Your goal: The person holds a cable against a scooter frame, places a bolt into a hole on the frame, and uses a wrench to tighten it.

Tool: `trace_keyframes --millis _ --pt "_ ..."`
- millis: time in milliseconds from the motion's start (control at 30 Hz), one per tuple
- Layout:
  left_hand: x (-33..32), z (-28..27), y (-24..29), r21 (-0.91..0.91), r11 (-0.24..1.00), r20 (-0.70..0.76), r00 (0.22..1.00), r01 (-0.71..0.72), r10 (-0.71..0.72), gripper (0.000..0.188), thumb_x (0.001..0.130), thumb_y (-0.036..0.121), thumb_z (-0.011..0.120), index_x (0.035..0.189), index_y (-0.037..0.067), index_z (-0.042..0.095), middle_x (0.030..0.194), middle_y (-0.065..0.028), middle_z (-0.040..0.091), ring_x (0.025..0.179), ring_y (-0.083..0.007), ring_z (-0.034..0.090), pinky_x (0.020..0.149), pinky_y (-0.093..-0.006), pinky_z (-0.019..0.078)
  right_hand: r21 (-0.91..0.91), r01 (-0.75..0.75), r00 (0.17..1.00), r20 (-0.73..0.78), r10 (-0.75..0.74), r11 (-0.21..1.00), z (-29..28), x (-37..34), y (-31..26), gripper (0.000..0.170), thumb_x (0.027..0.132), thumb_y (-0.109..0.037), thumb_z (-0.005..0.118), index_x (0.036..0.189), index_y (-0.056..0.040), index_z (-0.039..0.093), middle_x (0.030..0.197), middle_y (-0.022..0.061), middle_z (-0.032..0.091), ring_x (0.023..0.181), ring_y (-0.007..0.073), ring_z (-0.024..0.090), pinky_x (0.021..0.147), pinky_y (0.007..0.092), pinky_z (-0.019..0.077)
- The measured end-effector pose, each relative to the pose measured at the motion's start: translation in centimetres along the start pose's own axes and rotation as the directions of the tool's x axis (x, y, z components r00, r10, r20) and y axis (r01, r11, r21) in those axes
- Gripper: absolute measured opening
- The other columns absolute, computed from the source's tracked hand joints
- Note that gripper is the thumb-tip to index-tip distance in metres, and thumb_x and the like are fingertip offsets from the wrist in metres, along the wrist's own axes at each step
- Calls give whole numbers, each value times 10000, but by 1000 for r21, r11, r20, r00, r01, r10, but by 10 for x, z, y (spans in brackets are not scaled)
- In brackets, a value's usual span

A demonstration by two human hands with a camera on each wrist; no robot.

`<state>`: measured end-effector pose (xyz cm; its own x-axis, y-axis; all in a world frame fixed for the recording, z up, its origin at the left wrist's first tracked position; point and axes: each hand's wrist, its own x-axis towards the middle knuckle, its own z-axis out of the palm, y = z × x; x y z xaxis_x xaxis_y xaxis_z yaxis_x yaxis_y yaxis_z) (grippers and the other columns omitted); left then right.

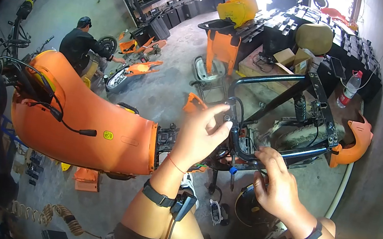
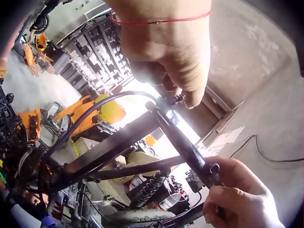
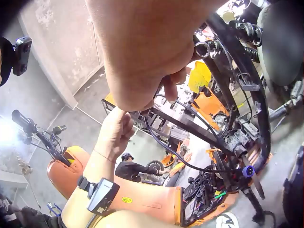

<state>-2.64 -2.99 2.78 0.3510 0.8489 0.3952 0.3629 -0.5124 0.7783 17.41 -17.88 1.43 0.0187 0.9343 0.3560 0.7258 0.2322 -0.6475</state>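
In the head view my left hand [image 1: 198,138] is at the front corner of the black tubular frame [image 1: 279,81], thumb and forefinger close together. The left wrist view shows its fingertips pinching a small dark bolt-like part [image 2: 179,99] at the tube's end, where a black cable [image 2: 114,95] arrives in an arc. My right hand [image 1: 279,185] grips the other end of that short cross tube [image 2: 187,147], thumb and fingers curled round it beside a small ring-shaped lug [image 2: 214,168]. Its palm side is hidden in the right wrist view.
A large orange body shell [image 1: 84,122] lies left of the frame. A blue-capped part [image 1: 233,171] hangs under the frame. A bottle [image 1: 349,89] and an orange fender [image 1: 354,141] are at the right. Another person [image 1: 80,45] works at the back left near orange parts.
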Motion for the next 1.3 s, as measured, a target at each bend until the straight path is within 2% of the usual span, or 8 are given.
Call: trace_keyframes --millis 800,900,1000,1033,1133,1200,1267,1300 --pt "1 -2 -4 23 998 41 998 52 -53 234 960 183 769 1174 90 747 653 34 425 590 -89 421 564 -310 379 1 -11 1000 16 11 1000 -1 0 -2 530 843 -26 720 1352 -88 582 1419 127 596 1045 389 732 810 467 640" --pt "-2 1 0 32 999 -34 999 -28 29 235 943 163 765 1161 78 740 647 8 466 564 -136 476 561 -338 422 5 -31 999 34 31 1000 -2 -1 -3 525 843 -26 719 1347 -86 586 1424 128 593 1065 390 726 816 469 639" --pt "-9 -3 42 395 888 -192 924 -236 331 139 892 137 778 1000 74 716 647 -54 532 558 -282 559 541 -405 468 12 -11 1000 15 10 1000 -2 1 -2 526 842 -25 718 1347 -91 588 1423 128 595 1090 388 718 825 467 637" --pt "-17 -4 62 390 857 -181 884 -337 430 174 885 100 795 1022 70 691 634 -28 513 521 -223 526 507 -373 446 5 6 1000 8 -6 1000 -2 1 -2 528 839 -21 715 1347 -91 589 1421 129 597 1097 386 715 831 463 637" --pt "-43 3 114 183 786 -182 766 -590 617 231 833 64 852 981 77 676 643 20 528 473 -156 495 446 -330 382 8 16 999 27 -16 1000 -6 1 -2 546 816 4 708 1342 -84 593 1399 150 603 1175 394 681 882 458 622" --pt "-55 -5 139 -87 792 61 790 -605 610 221 803 107 878 904 109 681 666 35 556 488 -144 519 477 -294 394 -11 111 994 -10 -112 994 3 2 13 557 801 26 706 1336 -77 589 1389 171 602 1232 417 646 934 458 606" --pt "-83 6 162 -89 860 51 860 -502 508 293 656 78 856 867 75 653 715 -6 560 562 -171 538 550 -295 478 -15 64 997 -29 -64 998 4 0 6 559 796 63 686 1332 -63 585 1384 187 600 1270 438 619 973 464 583" --pt "-82 32 161 -87 783 -180 782 -616 596 467 550 163 770 973 66 596 674 -1 471 524 -142 456 478 -291 343 30 42 999 -25 -42 999 4 -1 5 559 798 79 673 1332 -60 586 1384 187 600 1278 438 616 969 466 579"
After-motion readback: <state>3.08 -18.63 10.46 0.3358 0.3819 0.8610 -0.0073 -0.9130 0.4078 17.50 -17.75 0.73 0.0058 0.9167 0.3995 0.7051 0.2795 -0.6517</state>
